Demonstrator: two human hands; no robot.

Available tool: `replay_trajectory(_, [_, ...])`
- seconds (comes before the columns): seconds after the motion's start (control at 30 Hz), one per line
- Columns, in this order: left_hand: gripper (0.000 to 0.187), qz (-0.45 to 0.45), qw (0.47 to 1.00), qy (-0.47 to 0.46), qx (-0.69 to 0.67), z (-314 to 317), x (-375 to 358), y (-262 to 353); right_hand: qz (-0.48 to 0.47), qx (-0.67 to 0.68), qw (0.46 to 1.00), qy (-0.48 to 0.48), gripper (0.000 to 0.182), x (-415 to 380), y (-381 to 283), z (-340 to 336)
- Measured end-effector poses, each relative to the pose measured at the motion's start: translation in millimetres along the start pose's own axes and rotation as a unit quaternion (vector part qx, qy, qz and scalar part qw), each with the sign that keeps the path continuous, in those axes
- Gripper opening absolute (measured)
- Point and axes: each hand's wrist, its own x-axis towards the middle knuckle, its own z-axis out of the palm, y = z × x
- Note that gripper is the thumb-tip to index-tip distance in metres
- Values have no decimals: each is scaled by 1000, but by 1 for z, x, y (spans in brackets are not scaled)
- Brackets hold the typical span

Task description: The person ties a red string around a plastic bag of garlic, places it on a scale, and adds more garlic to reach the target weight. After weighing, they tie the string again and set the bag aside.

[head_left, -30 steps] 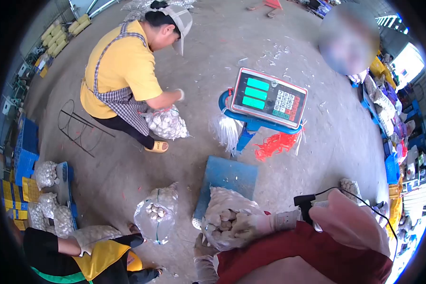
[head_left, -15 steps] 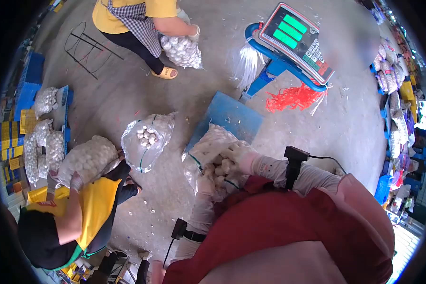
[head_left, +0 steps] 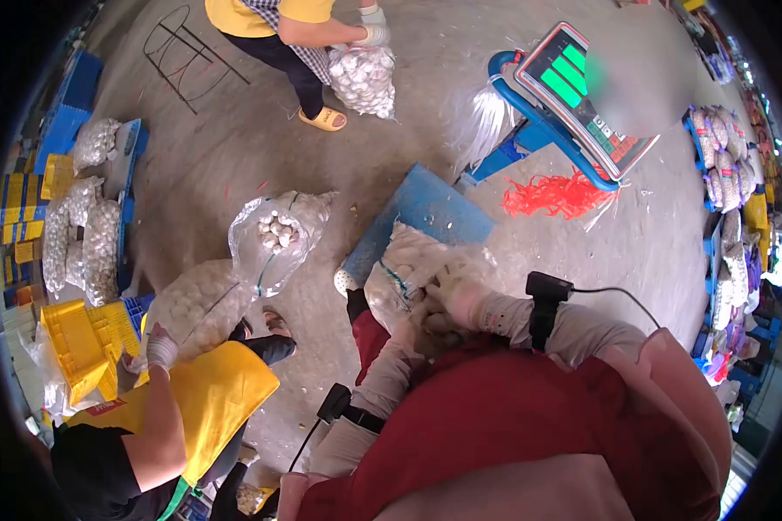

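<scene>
- At the near edge of the blue scale platform (head_left: 426, 208), a clear plastic bag of garlic bulbs (head_left: 404, 269) rests partly on the platform and partly against the person's body.
- Right hand (head_left: 453, 291): gloved, closed on the upper part of the bag, fingers curled into the plastic. A black wrist-mounted device (head_left: 543, 300) with a cable sits on the forearm behind it.
- Left hand (head_left: 413, 326): gloved, pressed against the lower side of the bag; it appears to grip the plastic, though the bag and the red sleeve partly hide the fingers.
- Scale display head (head_left: 582, 95): mounted on a blue post beyond the platform, green readouts lit. White ties (head_left: 487, 122) hang to its left; red ties (head_left: 552, 193) lie on the concrete beneath it.
- Second, partly filled open bag (head_left: 274, 239): stands on the floor left of the platform, well apart from both hands.
- Co-worker in a yellow apron (head_left: 191, 408), lower left: gloved hand on a full mesh bag (head_left: 195, 304).
- Co-worker in a yellow shirt (head_left: 269, 13), top of view: holds another filled bag (head_left: 363, 78) with both hands.
- Stacked filled bags lie on blue and yellow crates (head_left: 78, 200) at the left edge.
</scene>
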Motion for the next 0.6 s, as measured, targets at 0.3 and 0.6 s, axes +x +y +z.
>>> replay_trajectory(0.3, [63,145,925,88,341,27,2,9,-94,149,972,155,37,5,31,10])
replay_trajectory(0.6, [53,135,859,174,463,38,-14,17,-36,247,947,203,31,31,20,5])
